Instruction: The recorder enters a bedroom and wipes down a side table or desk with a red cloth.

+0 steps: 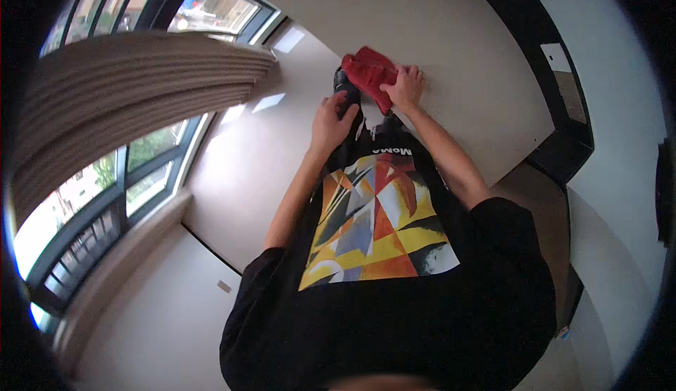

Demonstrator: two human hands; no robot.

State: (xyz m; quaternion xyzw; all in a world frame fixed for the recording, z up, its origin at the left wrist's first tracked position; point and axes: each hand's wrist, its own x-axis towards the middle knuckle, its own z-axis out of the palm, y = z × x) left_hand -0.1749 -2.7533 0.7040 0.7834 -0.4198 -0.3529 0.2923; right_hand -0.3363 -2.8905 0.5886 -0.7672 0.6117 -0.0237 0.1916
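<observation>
My right hand [407,86] grips a folded red cloth [372,74], thumb on its near side and fingers over its right edge. To its left, my left hand [332,122] rests on or holds a dark object [341,82], black with a shiny upper end; its exact kind cannot be told. The cloth's left part lies close beside that object's upper end. Both hands are beyond the hem of my black T-shirt [391,317], which carries a colourful print. The cloth's underside is hidden.
A pale floor [459,74] spreads around the hands. Windows [153,164] and a gathered brown curtain [148,79] stand at the left. A black baseboard or frame [520,37] borders the wall [612,127] at the right.
</observation>
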